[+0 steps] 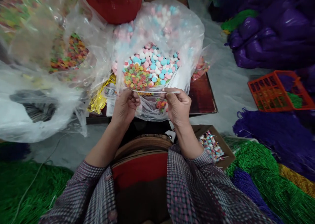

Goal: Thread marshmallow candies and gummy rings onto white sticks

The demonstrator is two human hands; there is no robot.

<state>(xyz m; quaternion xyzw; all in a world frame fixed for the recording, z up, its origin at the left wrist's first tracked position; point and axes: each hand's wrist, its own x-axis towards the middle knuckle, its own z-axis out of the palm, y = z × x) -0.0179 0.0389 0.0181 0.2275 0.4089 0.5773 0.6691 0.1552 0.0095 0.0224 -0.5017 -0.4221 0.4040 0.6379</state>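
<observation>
A thin white stick (154,92) runs straight and level between my two hands; whether it is stiff or a taut cord cannot be made out. My left hand (126,105) pinches its left end. Fingers of my right hand (179,104) are closed on the other end, which sticks out a little past them. Just beyond lies an open clear plastic bag (194,27) of pink, white and blue round pieces (153,66). Small orange, green and yellow ring-shaped pieces (136,76) are heaped at the bag's near side.
A red basin (110,5) stands behind the bag. Another plastic bag with coloured rings (71,53) is at left, beside yellow ties (98,99). A cardboard box (227,151) of colourful pieces sits below the table's edge (206,102). At right are an orange crate (268,92) and green strands (261,165).
</observation>
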